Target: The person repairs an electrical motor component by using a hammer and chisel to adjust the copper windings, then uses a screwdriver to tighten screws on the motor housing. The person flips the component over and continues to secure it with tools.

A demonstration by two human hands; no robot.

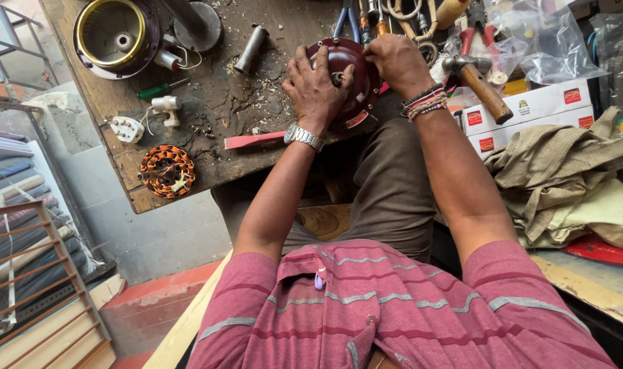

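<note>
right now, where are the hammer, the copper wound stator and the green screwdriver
hammer (477,80), head view, on the wooden handle just below the metal head
copper wound stator (166,171), head view, on the ring of orange windings
green screwdriver (154,90), head view, on the green handle

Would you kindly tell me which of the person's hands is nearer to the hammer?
Right. The right hand rests on the dark red housing, just left of the hammer. The left hand lies on the housing's far side, farther away.
</note>
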